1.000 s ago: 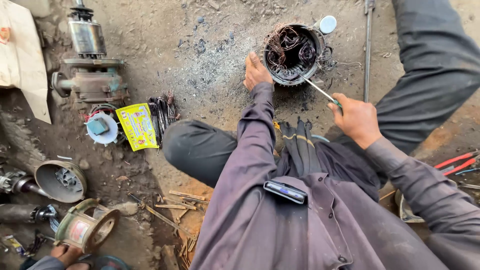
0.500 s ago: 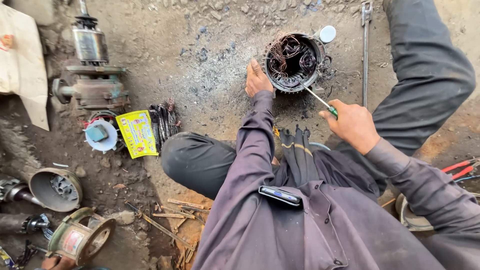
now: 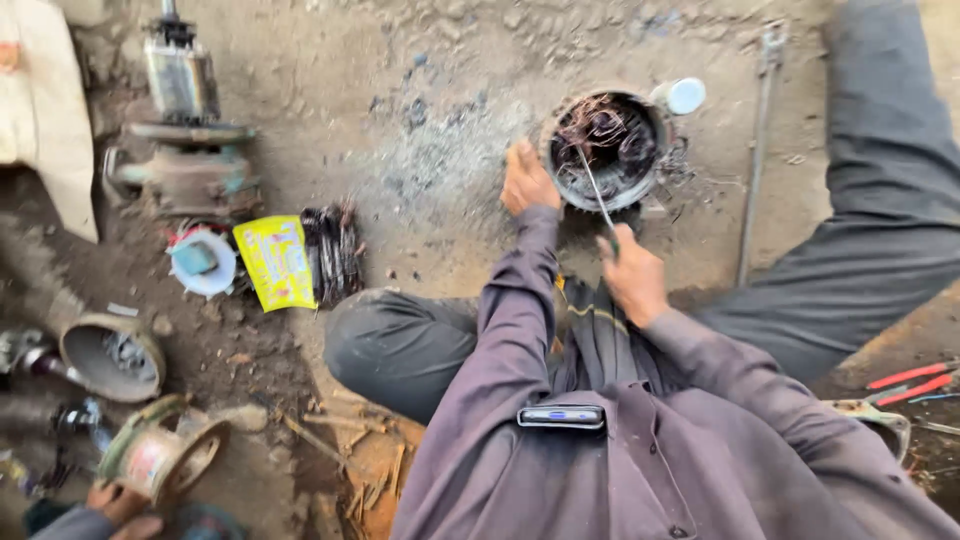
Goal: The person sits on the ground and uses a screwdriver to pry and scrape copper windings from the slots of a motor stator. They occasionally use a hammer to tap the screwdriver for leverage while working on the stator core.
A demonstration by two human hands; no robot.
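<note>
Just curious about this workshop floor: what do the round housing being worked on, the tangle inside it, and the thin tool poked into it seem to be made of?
Round housing: probably cast metal, dull grey and sooty on its rim. Tangle inside: likely copper wire, reddish-brown thin strands, partly blackened. Thin tool: a pale, slim shaft that looks like steel; its handle is hidden in the right hand. The left hand rests against the housing.
</note>
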